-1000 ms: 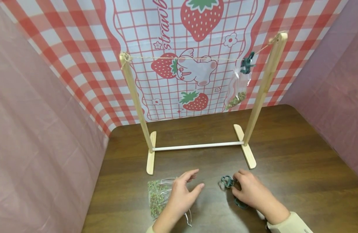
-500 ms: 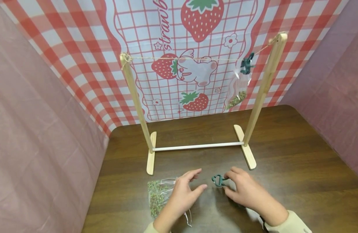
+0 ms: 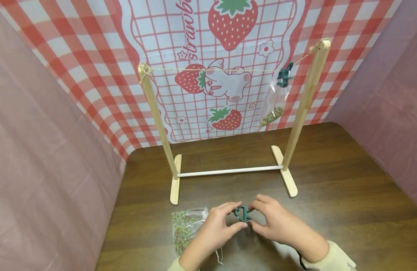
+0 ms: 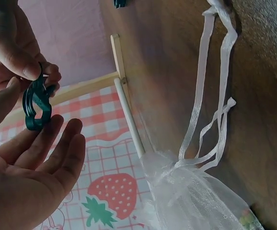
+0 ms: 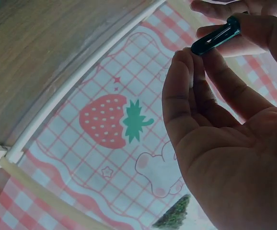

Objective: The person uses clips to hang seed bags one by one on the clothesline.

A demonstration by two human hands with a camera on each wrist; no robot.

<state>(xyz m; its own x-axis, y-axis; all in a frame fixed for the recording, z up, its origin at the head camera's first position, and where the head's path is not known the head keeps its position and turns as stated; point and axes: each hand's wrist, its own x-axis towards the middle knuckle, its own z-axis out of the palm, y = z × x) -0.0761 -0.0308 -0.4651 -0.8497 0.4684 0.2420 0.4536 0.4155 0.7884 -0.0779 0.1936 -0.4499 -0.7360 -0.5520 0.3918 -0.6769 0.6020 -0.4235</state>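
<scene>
My right hand (image 3: 279, 224) pinches a dark green plastic spring clip (image 5: 216, 40) by its handles, between thumb and fingers. From the other side my left hand (image 3: 213, 227) reaches around the clip's front end, its thumb apart from its loosely bent fingers. In the left wrist view the clip's lower end is right at the left index finger. Below and left of the hands, a sheer drawstring bag (image 3: 181, 231) with green and tan dried bits lies on the table, partly hidden by the left forearm; its white ribbons (image 4: 201, 96) trail over the wood.
Behind the hands stands a wooden frame (image 3: 157, 120) with a string (image 3: 174, 69) tied across its posts. Near the right post, a green clip (image 3: 283, 76) on the string holds another sheer bag (image 3: 272, 114). A white rod (image 3: 228, 171) joins the feet. A printed cloth (image 3: 225, 143) backs the table.
My right hand has lifted the clip from the right side of the table and carried it left to my left hand. The left hand has shifted slightly right toward it.
</scene>
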